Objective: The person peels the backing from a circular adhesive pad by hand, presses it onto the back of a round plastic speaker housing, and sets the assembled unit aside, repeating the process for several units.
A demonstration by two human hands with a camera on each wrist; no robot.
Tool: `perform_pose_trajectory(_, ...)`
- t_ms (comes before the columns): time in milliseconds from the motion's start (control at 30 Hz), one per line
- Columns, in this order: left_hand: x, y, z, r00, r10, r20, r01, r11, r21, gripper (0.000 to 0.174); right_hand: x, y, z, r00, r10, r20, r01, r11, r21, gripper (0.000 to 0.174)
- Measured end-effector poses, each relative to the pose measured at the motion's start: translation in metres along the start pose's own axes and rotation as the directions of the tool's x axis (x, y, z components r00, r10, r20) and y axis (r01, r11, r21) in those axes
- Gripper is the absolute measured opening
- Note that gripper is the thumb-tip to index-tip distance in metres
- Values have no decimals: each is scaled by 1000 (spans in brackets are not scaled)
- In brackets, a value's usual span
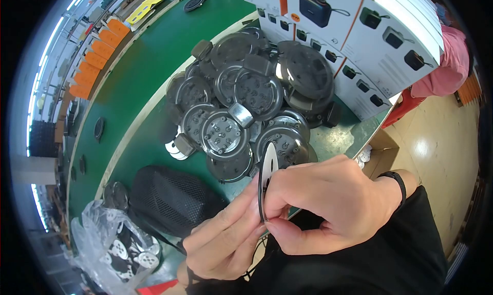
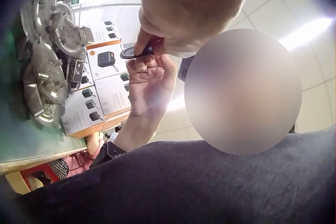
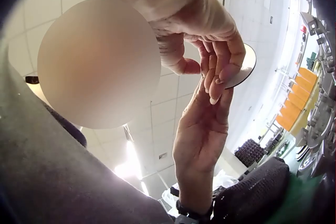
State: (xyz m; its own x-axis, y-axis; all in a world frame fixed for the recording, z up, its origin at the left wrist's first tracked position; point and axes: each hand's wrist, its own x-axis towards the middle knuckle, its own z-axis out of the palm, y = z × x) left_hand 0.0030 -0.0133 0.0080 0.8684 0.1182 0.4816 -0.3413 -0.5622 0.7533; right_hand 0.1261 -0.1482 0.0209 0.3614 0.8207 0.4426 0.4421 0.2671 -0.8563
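Between both hands stands a thin round disc point(image 1: 268, 166), seen nearly edge-on in the head view, with a black rim and a white face with dark holes. My left hand point(image 1: 223, 243) holds it from the left, fingers extended along its black side. From the right, my right hand point(image 1: 328, 207) pinches its lower edge with curled fingers and thumb. The white face point(image 3: 247, 66) catches light in the right wrist view, while the left wrist view shows the dark side point(image 2: 128, 53). Beyond the hands lies a pile of smoky see-through round plastic housings point(image 1: 224, 133).
White printed cartons point(image 1: 318, 25) stand behind the pile. A black mesh item point(image 1: 174, 197) and a clear plastic bag point(image 1: 92, 233) of white holed discs lie left. An open cardboard box point(image 1: 382, 148) sits below the table's right edge; someone in pink point(image 1: 444, 64) is beyond.
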Motion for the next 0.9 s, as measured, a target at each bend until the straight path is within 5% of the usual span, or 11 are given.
perform_pose_trajectory(300, -3, 1, 5, 999, -6, -46, 7, 1000, 23, 29, -2, 5, 9, 986, -122, -117, 106, 985, -136, 14)
perform_pose_trajectory(400, 5, 2, 6, 981, -177, -81, 144, 942, -304, 28, -4, 9, 7, 991, -58, -122, 48, 995, -86, 12)
perform_pose_trajectory(433, 7, -5, 4, 988, -146, -55, 129, 962, -241, 26, -5, 12, 5, 993, -40, -109, 34, 998, -58, 11)
perform_pose_trajectory(600, 11, -7, 10, 787, -600, 146, 533, 540, -651, 7, -29, 24, -26, 984, 176, -41, -149, 919, 364, 6)
perform_pose_trajectory(667, 10, -14, 10, 745, -629, 221, 581, 451, -678, 7, -49, 8, -54, 828, 558, 54, -457, 617, 641, 2)
perform_pose_trajectory(733, 13, -14, 10, 714, -649, 262, 612, 398, -683, 8, -85, 25, -73, 866, 494, -82, -259, 583, 770, 6)
perform_pose_trajectory(800, 13, -16, 10, 697, -664, 271, 626, 380, -680, 9, -123, 37, -101, 831, 534, -155, -234, 588, 774, 8)
perform_pose_trajectory(900, 13, -17, 10, 682, -682, 263, 648, 397, -650, 9, -190, 64, -134, 561, 798, -219, -675, 595, 437, 7)
